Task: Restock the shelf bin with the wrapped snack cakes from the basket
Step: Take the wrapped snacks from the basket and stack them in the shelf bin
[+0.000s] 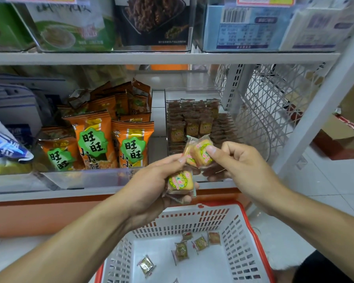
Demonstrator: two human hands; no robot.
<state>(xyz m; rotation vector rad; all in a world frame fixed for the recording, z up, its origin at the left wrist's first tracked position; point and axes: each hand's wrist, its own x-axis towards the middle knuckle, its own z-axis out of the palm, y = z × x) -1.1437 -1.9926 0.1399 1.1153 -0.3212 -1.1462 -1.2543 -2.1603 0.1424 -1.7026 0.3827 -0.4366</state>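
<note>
Below you, the basket (243, 242) is holding a few cakes; your left hand (151, 184) is gripping one snack cake (180, 181), your right hand (239, 160) is pinching two (199, 153), ready for the shelf bin (192, 94).

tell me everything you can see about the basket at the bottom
The basket is white plastic with slotted walls, a red-orange rim and a solid white floor. It sits low, below both hands and in front of the shelf, its near end cut off by the frame edge. It is open-topped and mostly empty: a handful of small wrapped snack cakes lie scattered on its floor, a few more towards the far end. Neither hand touches it.
</note>
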